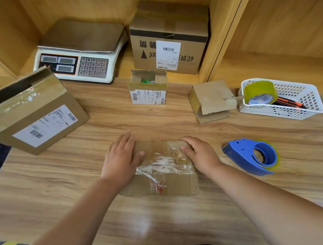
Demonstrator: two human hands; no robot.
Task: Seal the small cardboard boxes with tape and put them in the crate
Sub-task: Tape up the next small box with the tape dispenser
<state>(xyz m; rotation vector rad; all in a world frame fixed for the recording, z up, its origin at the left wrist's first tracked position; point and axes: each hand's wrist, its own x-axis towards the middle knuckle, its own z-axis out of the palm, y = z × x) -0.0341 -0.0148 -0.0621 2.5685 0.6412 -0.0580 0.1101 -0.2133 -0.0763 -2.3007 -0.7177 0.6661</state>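
A small flat cardboard box (162, 171) with clear tape across its top lies in the middle of the wooden table (82, 190). My left hand (122, 161) presses on its left side with fingers laid flat. My right hand (200, 152) rests on its right side, fingers bent down over the top edge. A blue tape dispenser (252, 156) lies on the table to the right of the box. Further back stand a small open box (149, 87) with a label and a small box (210, 100) with loose flaps.
A white plastic basket (296, 107) at the right holds a yellow tape roll (260, 93) and a cutter. A large labelled box (30, 115) leans at the left. A weighing scale (81, 52) and another carton (169, 38) sit in the shelf behind.
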